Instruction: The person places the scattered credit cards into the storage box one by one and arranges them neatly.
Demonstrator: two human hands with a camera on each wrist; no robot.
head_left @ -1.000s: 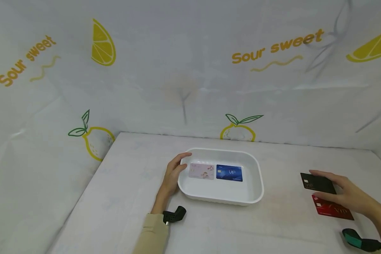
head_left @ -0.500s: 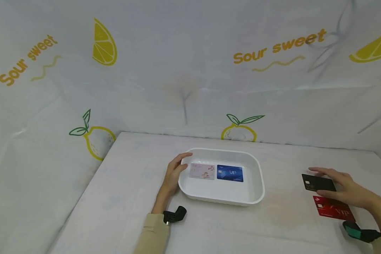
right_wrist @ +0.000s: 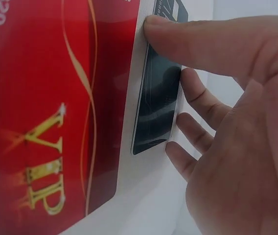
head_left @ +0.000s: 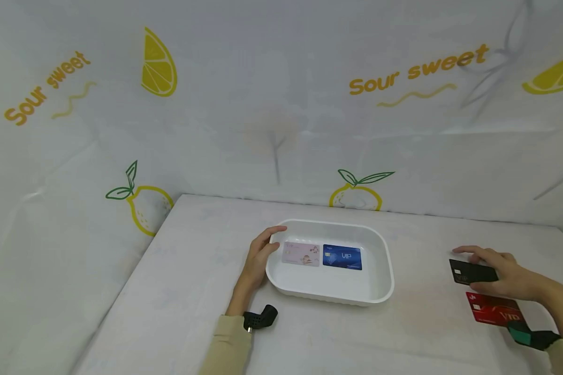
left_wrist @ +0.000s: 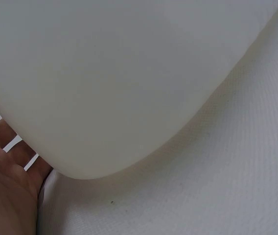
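My left hand (head_left: 255,263) holds the left end of a white plastic tray (head_left: 328,298), thumb and index finger at its rim. In the left wrist view the tray's outer wall (left_wrist: 104,98) hides parts of the fingers. A pink card (head_left: 301,254) and a blue VIP card (head_left: 342,257) lie side by side inside it. Far to the right, my right hand (head_left: 513,276) pinches a black VIP card (head_left: 471,272) across its width. In the right wrist view, the thumb lies on the near edge of the black card (right_wrist: 156,98) and other fingertips touch its far edge.
A red VIP card (head_left: 490,307) lies on the white table (head_left: 403,344) just nearer than the black one, its corner overlapped by the right wrist camera (head_left: 525,333). Behind the table hangs a white sheet (head_left: 281,104) with lemon prints.
My right hand has shifted slightly forward over the black card, its index finger reaching past the far edge. The thumb no longer overlaps the red card. My left hand stays at the tray.
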